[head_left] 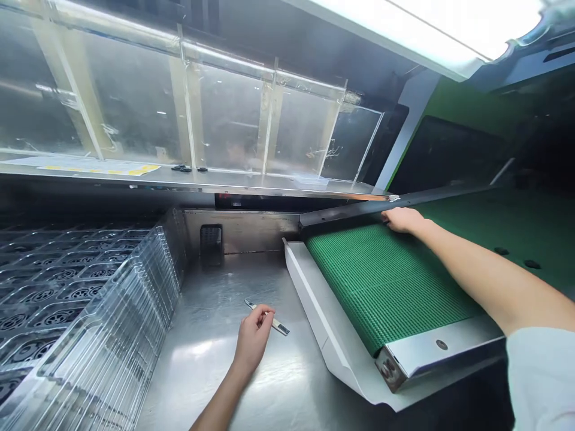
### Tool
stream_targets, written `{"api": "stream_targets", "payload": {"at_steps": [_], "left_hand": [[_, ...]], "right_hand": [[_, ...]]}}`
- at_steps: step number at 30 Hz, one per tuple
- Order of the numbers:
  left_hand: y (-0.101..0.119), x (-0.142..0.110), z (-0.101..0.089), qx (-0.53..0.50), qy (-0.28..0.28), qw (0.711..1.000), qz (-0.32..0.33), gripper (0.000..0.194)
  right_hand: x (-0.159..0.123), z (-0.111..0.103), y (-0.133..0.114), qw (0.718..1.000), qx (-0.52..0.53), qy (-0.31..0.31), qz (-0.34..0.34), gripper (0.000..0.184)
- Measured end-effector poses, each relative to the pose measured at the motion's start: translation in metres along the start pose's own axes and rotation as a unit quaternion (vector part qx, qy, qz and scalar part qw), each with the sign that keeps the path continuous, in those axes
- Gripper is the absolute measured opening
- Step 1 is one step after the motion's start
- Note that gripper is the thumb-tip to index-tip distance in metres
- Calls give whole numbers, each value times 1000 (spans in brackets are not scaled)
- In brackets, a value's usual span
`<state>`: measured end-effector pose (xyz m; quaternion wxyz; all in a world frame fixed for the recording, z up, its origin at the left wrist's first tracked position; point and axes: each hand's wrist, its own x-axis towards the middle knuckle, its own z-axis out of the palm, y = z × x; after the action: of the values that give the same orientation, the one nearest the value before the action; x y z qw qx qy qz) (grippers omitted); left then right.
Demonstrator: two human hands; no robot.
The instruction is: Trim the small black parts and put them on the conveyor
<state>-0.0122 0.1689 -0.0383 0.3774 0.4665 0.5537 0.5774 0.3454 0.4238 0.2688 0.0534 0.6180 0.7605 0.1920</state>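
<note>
My left hand (255, 335) is closed around a slim craft knife (282, 327) with a pale handle, above the steel worktop (215, 359). Its narrow tip points up and left, and its dark-marked end sticks out to the right. Reaching over the green conveyor belt (381, 281), my right hand (404, 219) is at the belt's far edge. Its fingers are pinched together at a small dark spot, too hidden to name. Two small black pieces (532, 263) lie on the dark green surface further right.
Stacked clear plastic trays (148, 281) holding round black parts stand at the left. A white chute (314, 323) runs along the belt's end. Behind, a metal shelf (251, 182) carries papers (103, 166) and small black pieces (181, 168). A bright lamp (431, 30) hangs overhead.
</note>
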Motion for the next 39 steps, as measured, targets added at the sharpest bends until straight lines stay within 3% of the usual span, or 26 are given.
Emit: {"api": "stream_targets", "payload": {"at_steps": [4, 6, 9, 11, 13, 16, 20, 23, 26, 29, 31, 33, 35, 37, 39], "left_hand": [[2, 3, 3, -104, -47, 993, -18, 54], [8, 1, 5, -175, -88, 979, -48, 61], [23, -8, 8, -292, -149, 938, -112, 65], [33, -18, 10, -355, -189, 902, -160, 62], [40, -30, 12, -397, -203, 872, -202, 55], [42, -43, 15, -437, -179, 854, -221, 43], [40, -42, 15, -462, -122, 846, -237, 41], [40, -35, 12, -449, -104, 852, -248, 44], [40, -31, 9, -398, -104, 881, -234, 59], [37, -30, 11, -318, -88, 925, -188, 70], [33, -30, 13, -268, -87, 946, -162, 73], [28, -30, 17, -223, -89, 961, -141, 74], [24, -31, 20, -178, -94, 972, -118, 74], [21, -32, 23, -134, -99, 982, -93, 73], [20, -33, 24, -104, -101, 987, -72, 72]], "right_hand": [[-36, -21, -48, 995, -5, -37, -91, 11], [-72, -32, -89, 971, -22, -27, -237, 8], [-132, -42, -163, 900, 21, -10, -436, 8], [-163, -40, -211, 844, 31, 2, -535, 8], [-183, -31, -251, 795, 10, 16, -606, 21], [-194, -13, -292, 754, -20, 22, -656, 20], [-189, -4, -310, 758, -31, 11, -651, 5], [-181, -14, -286, 772, -5, 45, -634, 11], [-175, -28, -225, 822, 39, 109, -558, 10], [-173, -35, -131, 908, 61, 138, -390, 18], [-173, -32, -60, 963, 58, 121, -233, 23], [-174, -24, 8, 994, 38, 88, -55, 23], [-176, -12, 65, 993, 32, 35, 107, 28], [-179, 0, 104, 984, 35, 17, 173, 35], [-179, 11, 125, 977, 48, 13, 207, 35]]}}
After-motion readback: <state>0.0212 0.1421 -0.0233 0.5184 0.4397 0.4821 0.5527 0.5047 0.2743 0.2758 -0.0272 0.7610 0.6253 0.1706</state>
